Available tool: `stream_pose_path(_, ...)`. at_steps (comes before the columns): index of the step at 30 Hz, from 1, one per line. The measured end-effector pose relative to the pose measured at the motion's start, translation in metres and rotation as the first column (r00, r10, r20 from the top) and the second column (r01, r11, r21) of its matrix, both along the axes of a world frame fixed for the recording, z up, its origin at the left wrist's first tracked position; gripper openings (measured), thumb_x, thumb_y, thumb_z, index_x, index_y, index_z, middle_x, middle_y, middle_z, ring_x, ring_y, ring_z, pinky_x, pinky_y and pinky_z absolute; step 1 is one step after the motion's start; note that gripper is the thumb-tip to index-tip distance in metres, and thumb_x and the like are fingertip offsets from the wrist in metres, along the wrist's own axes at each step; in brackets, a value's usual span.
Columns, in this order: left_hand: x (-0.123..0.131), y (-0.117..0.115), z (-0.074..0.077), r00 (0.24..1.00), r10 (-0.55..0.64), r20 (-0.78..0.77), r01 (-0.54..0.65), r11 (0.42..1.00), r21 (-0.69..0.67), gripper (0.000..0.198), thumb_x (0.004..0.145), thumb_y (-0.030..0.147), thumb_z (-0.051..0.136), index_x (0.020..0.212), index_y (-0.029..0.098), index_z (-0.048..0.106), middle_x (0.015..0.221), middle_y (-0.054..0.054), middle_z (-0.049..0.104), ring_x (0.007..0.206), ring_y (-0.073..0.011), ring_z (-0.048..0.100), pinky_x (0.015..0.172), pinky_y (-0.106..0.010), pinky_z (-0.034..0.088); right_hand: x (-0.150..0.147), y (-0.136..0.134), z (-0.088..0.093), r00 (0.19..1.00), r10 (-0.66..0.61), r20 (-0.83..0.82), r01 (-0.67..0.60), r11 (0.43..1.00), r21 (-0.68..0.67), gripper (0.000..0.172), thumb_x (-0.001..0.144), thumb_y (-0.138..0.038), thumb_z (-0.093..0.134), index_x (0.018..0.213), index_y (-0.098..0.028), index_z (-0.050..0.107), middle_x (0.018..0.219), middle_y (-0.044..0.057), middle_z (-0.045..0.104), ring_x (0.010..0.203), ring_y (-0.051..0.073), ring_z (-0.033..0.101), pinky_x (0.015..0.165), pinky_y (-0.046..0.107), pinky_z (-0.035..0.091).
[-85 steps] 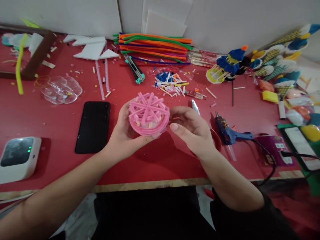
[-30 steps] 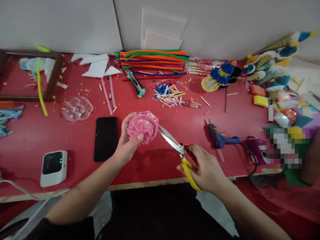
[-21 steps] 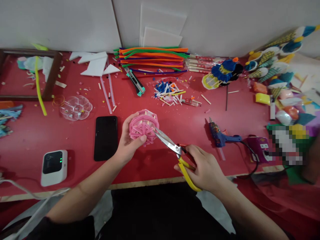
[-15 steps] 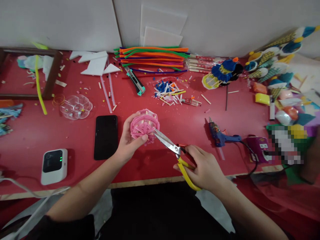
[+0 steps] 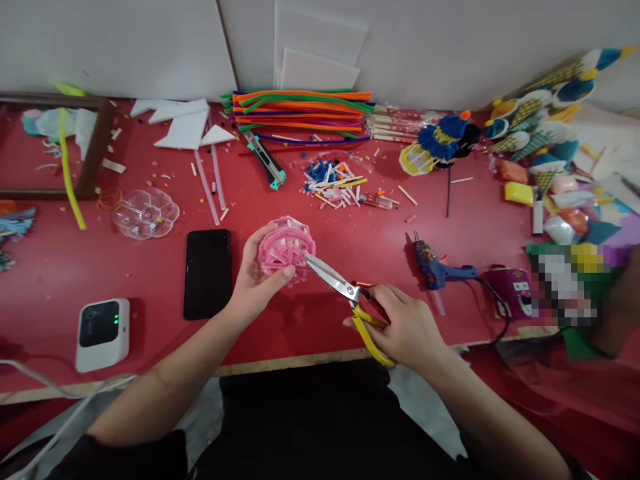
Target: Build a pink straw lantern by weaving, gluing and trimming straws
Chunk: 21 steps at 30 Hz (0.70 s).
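Observation:
My left hand (image 5: 255, 273) is closed around a round pink basket-like craft piece (image 5: 286, 245), made of pink fuzzy strips with short pale sticks in it. The thumb presses on its near side. In my right hand (image 5: 407, 327) are scissors (image 5: 333, 277) with silver blades and yellow handles. Their blades look nearly closed, and the tips meet the pink piece's right side; whether a strip lies between them I cannot tell. Both hands are above the red table's front part. A black phone (image 5: 207, 273) lies left of my left hand.
A blue glue gun (image 5: 440, 267) lies right of the scissors, its cord running to a purple power box (image 5: 510, 293). Behind are a utility knife (image 5: 265, 160), cut scraps (image 5: 335, 180) and coloured pipe cleaners (image 5: 303, 113). A person's sleeve (image 5: 565, 373) shows at right.
The view has shifted slightly, so everything sits a little further left. The scissor blades look closer together, while both hands keep their hold at the pink piece.

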<state>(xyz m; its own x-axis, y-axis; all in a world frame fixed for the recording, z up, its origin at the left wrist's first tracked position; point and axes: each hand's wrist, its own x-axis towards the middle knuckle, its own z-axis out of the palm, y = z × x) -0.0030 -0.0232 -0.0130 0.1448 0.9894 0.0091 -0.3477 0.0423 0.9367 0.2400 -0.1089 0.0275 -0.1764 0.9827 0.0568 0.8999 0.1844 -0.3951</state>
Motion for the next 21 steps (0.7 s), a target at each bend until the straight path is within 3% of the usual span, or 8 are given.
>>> stream_pose_path(9,0.002,0.001,0.001,1.0,-0.003,-0.02,0.002,1.0,-0.02,0.056,0.076,0.031,0.087,0.126,0.033,0.062,0.144,-0.003,0.059,0.133,-0.0231,0.055,0.113,-0.036,0.045,0.001,0.002,-0.006,1.0,-0.002,-0.021,0.003,0.998,0.055,0.044,0.096,-0.059,0.052,0.087,-0.018,0.066,0.073,0.008,0.069,0.066,0.021,0.068,0.057,0.028,0.043)
stream_pose_path(14,0.003,0.002,0.002,1.0,-0.021,-0.011,0.021,0.999,-0.03,0.052,0.076,0.031,0.086,0.123,0.033,0.062,0.145,-0.002,0.056,0.133,-0.0239,0.054,0.114,-0.038,0.044,0.002,0.004,-0.008,1.0,0.02,-0.001,-0.02,0.997,0.08,0.052,0.097,-0.063,0.047,0.076,-0.019,0.065,0.06,0.004,0.061,0.054,0.016,0.06,0.051,0.027,0.036)
stream_pose_path(17,0.003,0.002,0.001,0.999,0.024,-0.042,-0.025,0.999,-0.042,0.055,0.076,0.027,0.087,0.123,0.034,0.06,0.134,-0.001,0.058,0.122,-0.0201,0.058,0.107,-0.033,0.048,0.001,0.003,-0.01,0.999,0.038,-0.007,-0.037,0.996,0.079,0.057,0.094,-0.069,0.048,0.069,-0.02,0.062,0.057,0.003,0.059,0.049,0.015,0.056,0.049,0.027,0.034)
stream_pose_path(21,0.002,0.002,-0.002,0.998,0.055,-0.008,-0.055,0.994,-0.09,0.058,0.072,0.027,0.089,0.12,0.033,0.056,0.121,0.0,0.057,0.11,-0.0169,0.059,0.098,-0.029,0.05,-0.001,0.002,-0.011,0.999,0.028,-0.042,-0.025,0.997,0.074,0.051,0.096,-0.062,0.051,0.067,-0.021,0.058,0.057,0.003,0.058,0.052,0.016,0.056,0.051,0.027,0.035)
